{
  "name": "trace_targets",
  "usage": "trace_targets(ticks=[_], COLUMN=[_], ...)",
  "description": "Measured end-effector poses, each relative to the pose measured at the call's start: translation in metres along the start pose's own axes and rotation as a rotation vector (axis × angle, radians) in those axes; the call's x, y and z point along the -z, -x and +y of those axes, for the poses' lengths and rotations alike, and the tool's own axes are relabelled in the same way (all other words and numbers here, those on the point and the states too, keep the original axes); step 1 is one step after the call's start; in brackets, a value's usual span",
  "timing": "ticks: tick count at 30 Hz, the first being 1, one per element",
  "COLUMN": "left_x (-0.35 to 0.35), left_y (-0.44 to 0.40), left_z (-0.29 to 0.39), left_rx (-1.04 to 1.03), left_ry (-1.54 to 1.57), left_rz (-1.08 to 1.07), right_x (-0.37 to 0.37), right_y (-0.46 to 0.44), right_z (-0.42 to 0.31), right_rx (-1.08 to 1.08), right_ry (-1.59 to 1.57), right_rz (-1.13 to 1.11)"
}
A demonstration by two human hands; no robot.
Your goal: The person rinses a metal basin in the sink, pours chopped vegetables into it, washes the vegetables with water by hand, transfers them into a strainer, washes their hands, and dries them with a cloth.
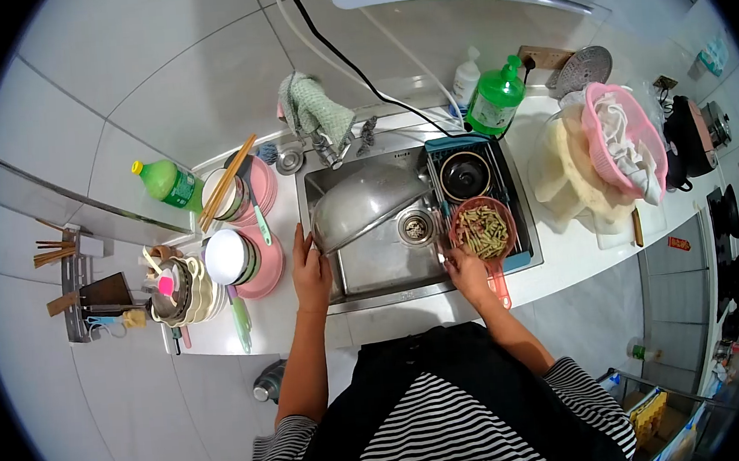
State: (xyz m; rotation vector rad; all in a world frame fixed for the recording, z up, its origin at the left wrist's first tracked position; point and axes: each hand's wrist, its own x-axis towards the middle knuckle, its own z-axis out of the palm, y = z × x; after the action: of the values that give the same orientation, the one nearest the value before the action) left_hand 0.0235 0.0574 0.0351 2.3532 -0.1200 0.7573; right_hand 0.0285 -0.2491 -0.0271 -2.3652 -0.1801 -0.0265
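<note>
A large stainless steel basin (365, 198) stands tilted on its side in the left part of the sink (381, 272). My left hand (311, 273) grips its left edge, fingers on the outside and thumb toward the inside. My right hand (468, 273) is closed beside the left rim of a pink handled strainer (506, 221); whatever its fingers hold is hidden. Cut green beans (481, 231) fill the strainer, which rests over a blue drain rack (517, 261). Behind it in the rack sits a dark round bowl (465, 176).
The faucet (326, 148), draped with a green cloth (313, 104), rises behind the sink. Left of it are stacked bowls (227, 257), pink plates (268, 272) and chopsticks (227, 185). A green soap bottle (498, 102) and pink basket (647, 155) stand on the right.
</note>
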Motion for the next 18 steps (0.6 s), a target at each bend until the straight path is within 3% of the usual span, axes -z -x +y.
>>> trace_targets(ticks=[3, 5, 7, 9, 10, 11, 13, 17, 18], left_x=[-0.01, -0.021, -0.035, -0.046, -0.061, -0.072, -0.087, -0.119, -0.124], left_y=[0.01, 0.016, 0.023, 0.029, 0.036, 0.048, 0.057, 0.084, 0.088], left_z=[-0.004, -0.007, -0.015, -0.025, -0.036, -0.045, -0.04, -0.057, -0.06], left_rx=[0.126, 0.369, 0.335, 0.568, 0.823, 0.82, 1.141, 1.405, 1.463], left_ry=[-0.035, 0.02, -0.007, 0.018, 0.237, 0.243, 0.646, 0.808, 0.817], left_rz=[-0.049, -0.151, -0.109, -0.322, -0.346, -0.348, -0.2, -0.162, -0.149], right_x=[-0.002, 0.0, 0.008, 0.021, 0.026, 0.029, 0.037, 0.049, 0.05], right_y=[0.0, 0.002, 0.002, 0.005, 0.007, 0.01, 0.019, 0.041, 0.044], right_z=[0.004, 0.012, 0.009, 0.008, 0.01, 0.014, 0.023, 0.046, 0.046], right_rx=[-0.035, -0.041, -0.146, -0.157, -0.165, -0.166, -0.249, -0.267, -0.356], right_ry=[-0.018, -0.008, -0.081, -0.044, -0.012, -0.007, 0.138, 0.31, 0.334], right_rz=[0.017, 0.042, 0.033, 0.081, 0.125, 0.129, 0.241, 0.226, 0.147])
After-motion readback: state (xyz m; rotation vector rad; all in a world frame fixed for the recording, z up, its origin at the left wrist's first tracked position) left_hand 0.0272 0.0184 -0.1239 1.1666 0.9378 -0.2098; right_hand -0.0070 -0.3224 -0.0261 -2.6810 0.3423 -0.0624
